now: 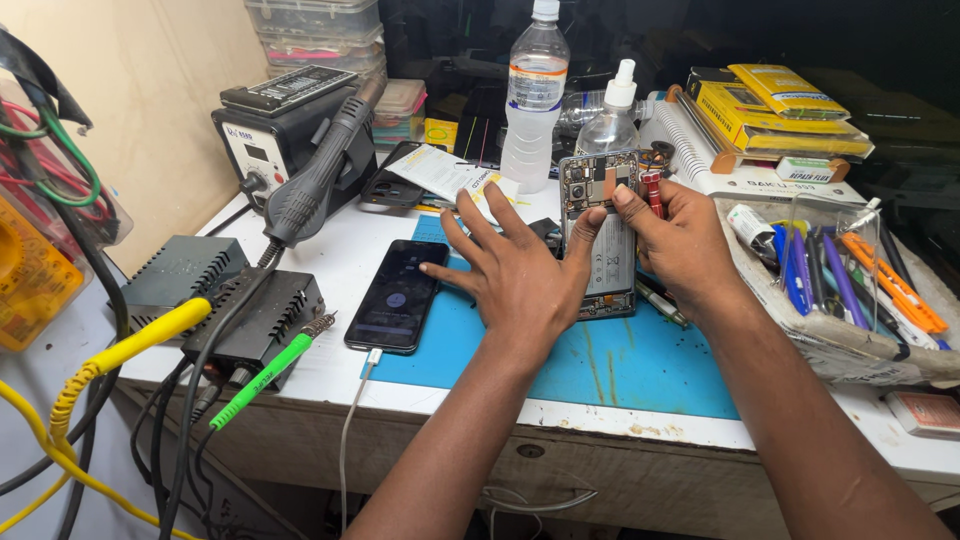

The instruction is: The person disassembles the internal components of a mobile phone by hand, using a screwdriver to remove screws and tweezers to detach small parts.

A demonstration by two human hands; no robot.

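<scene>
Blue mat [620,365]: opened phone [603,235] upright, long axis vertical; right hand [680,245] grips it, left hand [515,275] splayed, thumb touching.

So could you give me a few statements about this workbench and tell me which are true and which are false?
1. The right hand holds an opened phone with its insides showing. True.
2. The left hand is clenched in a fist. False: its fingers are spread, the thumb against the opened phone.
3. A second, dark phone lies on the bench with a white cable plugged in. True.
4. The mat under the hands is red. False: it is blue.
5. The clear plastic bottle lies on its side. False: it stands upright.
</scene>
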